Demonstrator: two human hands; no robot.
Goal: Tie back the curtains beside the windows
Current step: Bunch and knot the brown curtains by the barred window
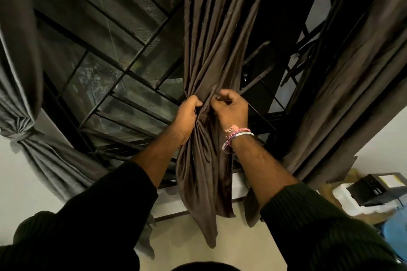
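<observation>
While I bunch the middle curtain (211,50), my left hand (189,114) and right hand (231,110) both clamp its gathered waist; next comes binding it.

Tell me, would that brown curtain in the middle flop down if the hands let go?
Probably. The bunched brown fabric curtain looks soft and floppy: it gathers into folds where the left hand and right hand grip it. Its slight sheen suggests it may be slippery.
</observation>
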